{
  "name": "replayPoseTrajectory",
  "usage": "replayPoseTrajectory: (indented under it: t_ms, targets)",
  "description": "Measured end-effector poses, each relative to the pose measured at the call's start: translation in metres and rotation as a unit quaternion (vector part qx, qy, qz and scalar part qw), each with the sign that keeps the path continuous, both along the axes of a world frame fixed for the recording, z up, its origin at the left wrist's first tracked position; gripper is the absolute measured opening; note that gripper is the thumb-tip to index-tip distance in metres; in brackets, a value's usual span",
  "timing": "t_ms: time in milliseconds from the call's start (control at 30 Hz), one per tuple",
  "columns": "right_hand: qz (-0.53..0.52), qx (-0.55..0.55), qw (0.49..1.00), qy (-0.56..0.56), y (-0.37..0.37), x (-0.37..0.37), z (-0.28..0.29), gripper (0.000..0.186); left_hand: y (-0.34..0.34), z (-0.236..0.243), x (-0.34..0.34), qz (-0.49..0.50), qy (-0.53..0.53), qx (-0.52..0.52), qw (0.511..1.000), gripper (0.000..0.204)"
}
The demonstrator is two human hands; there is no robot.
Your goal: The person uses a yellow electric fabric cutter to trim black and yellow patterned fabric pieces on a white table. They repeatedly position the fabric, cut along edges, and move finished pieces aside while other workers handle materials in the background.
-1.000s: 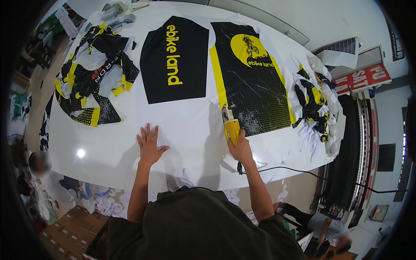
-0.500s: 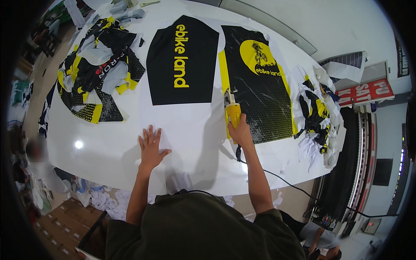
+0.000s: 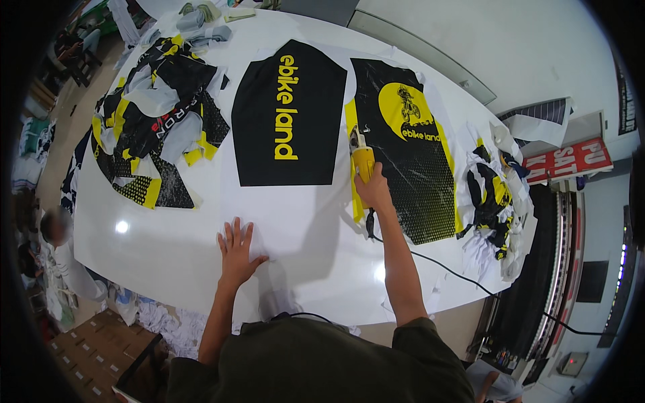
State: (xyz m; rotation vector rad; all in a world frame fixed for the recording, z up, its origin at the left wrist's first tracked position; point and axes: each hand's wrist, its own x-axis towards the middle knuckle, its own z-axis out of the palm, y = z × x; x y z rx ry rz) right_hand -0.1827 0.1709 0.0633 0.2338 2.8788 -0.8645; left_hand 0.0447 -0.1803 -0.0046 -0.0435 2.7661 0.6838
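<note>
A yellow corded electric fabric cutter (image 3: 363, 164) is gripped in my right hand (image 3: 373, 187), fingers wrapped round its body. Its metal head rests at the left edge of a black printed fabric panel (image 3: 403, 174), which has a yellow circle with a rider picture. A yellow strip (image 3: 355, 201) runs along that edge, under and beside the cutter. Open and flat, my left hand (image 3: 238, 255) lies on the white table (image 3: 168, 248) with fingers spread, holding nothing. Beyond it is a second black panel (image 3: 259, 148) with yellow lettering, lying flat.
Crumpled black, yellow and grey fabric pieces (image 3: 161, 121) heap at the table's left. More scraps (image 3: 487, 188) pile up on the right. The cutter's black cord (image 3: 463, 273) trails off the right edge. Another person (image 3: 74, 269) is at the left, beside cardboard boxes (image 3: 101, 352).
The cutter in my right hand has advanced away from me along the panel's left edge. My left hand stays flat on the table. The whole view has shifted slightly.
</note>
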Motion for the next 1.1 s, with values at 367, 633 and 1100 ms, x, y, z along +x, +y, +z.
replayPoseTrajectory:
  t_ms: [367,633,1100]
  targets:
    - [0.014,0.023,1.0,0.011,-0.009,-0.094,-0.008,0.063,0.003,0.009,-0.007,0.014,-0.024,0.02,0.999,0.105]
    - [0.016,0.04,0.999,0.003,-0.021,-0.144,-0.009,0.067,0.003,0.013,-0.007,0.021,-0.035,0.021,0.999,0.106]
    - [-0.061,-0.101,0.993,0.023,0.02,-0.082,-0.007,0.062,-0.002,-0.004,0.0,0.011,0.004,0.007,1.0,0.108]
